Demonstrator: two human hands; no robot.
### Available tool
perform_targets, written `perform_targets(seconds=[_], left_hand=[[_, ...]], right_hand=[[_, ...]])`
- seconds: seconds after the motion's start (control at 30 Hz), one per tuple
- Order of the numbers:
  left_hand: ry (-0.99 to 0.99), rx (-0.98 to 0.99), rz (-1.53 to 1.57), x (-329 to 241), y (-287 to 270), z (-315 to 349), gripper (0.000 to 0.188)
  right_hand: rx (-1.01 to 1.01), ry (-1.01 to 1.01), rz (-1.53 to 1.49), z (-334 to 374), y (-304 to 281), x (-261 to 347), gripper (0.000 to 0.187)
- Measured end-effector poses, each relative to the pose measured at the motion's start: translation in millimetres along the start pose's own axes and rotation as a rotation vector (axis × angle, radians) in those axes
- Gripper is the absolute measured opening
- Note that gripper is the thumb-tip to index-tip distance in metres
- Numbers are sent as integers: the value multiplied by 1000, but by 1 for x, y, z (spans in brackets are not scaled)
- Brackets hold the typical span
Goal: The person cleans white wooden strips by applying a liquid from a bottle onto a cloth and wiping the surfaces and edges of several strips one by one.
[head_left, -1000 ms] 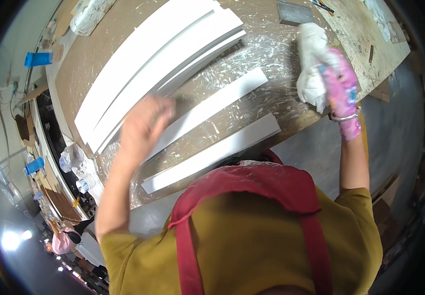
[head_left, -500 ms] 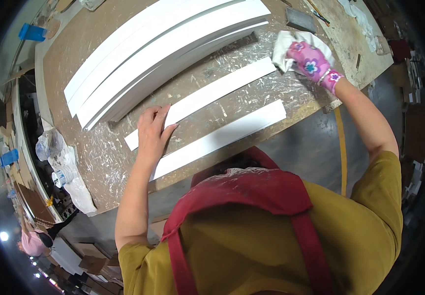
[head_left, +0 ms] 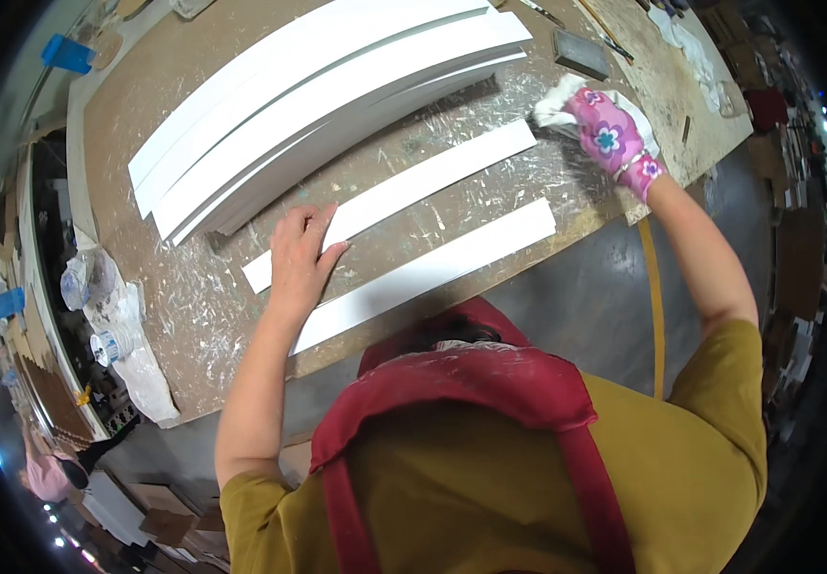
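My bare left hand [head_left: 299,258] holds down a long white strip [head_left: 433,182] near its left end, its fingers along the far edge and the thumb apart on the near side. My right hand [head_left: 614,139], in a pink flowered glove, is closed on a bunched white cloth [head_left: 559,103] just past the strip's right end. The cloth's underside is hidden. Nearer to me, a second white strip [head_left: 433,263] lies roughly parallel, along the front edge of the table.
A tall stack of white boards [head_left: 337,86] stands on the paint-spattered table [head_left: 212,306]. Behind my right hand lie a grey block [head_left: 581,55] and thin brushes [head_left: 614,43]. A blue container [head_left: 67,55] sits far left. A person in pink [head_left: 50,474] is off to the lower left.
My right hand and the cloth have shifted slightly, a little nearer to me relative to the grey block. My left hand stays on the strip. The whole view has tilted slightly.
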State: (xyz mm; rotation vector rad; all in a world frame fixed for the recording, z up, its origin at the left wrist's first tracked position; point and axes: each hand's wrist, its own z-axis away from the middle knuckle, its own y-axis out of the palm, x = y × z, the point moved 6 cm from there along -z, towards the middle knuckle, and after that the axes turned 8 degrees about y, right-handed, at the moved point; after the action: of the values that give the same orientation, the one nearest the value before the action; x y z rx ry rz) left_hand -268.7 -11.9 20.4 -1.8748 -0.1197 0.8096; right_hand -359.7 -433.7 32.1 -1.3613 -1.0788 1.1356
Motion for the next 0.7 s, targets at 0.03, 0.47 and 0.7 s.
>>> perform_targets(seconds=[0.03,0.47,0.7], left_hand=[[-20,-5,6,2,1,3,49],[0,-33,10,6,-12,16,57],[-252,26,-6,53,-55,78,53]], right_hand=[[2,-94,-1,-12,-33,57,43],[206,120,256,-11,-17,-20,26],[84,-354,-226,-21,-60,210,31]])
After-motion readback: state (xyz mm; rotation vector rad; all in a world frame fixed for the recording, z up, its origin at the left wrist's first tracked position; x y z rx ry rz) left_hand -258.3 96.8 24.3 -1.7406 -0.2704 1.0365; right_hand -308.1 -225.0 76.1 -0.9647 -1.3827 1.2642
